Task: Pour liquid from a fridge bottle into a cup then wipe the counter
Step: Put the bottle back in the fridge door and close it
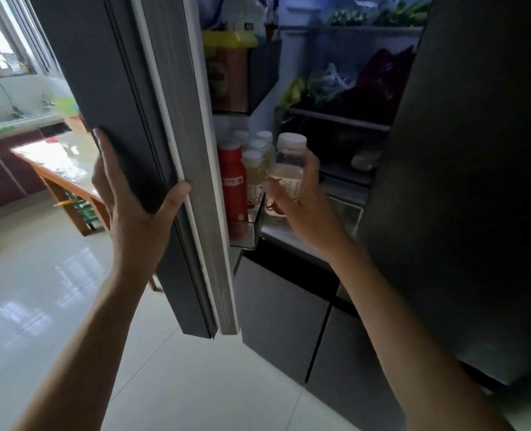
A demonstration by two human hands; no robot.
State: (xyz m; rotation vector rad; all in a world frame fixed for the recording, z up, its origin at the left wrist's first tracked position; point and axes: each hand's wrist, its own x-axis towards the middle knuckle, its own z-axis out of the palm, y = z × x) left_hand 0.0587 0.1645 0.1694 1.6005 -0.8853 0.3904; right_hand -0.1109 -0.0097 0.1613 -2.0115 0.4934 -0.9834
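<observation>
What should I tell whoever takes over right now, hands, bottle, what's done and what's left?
Left hand grips the edge of the open fridge door.
Right hand holds a clear white-capped bottle beside the door shelf, where a red bottle and more pale bottles stand.
Done: fridge opened, bottle in hand.
Left: close the door, pour into a cup, wipe the counter. No cup or cloth is in view.

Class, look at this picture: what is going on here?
A person stands at an open fridge. The left hand holds the edge of the door. The right hand grips a clear bottle with a white cap, beside the other bottles in the door shelf. No cup or pouring shows yet.
</observation>
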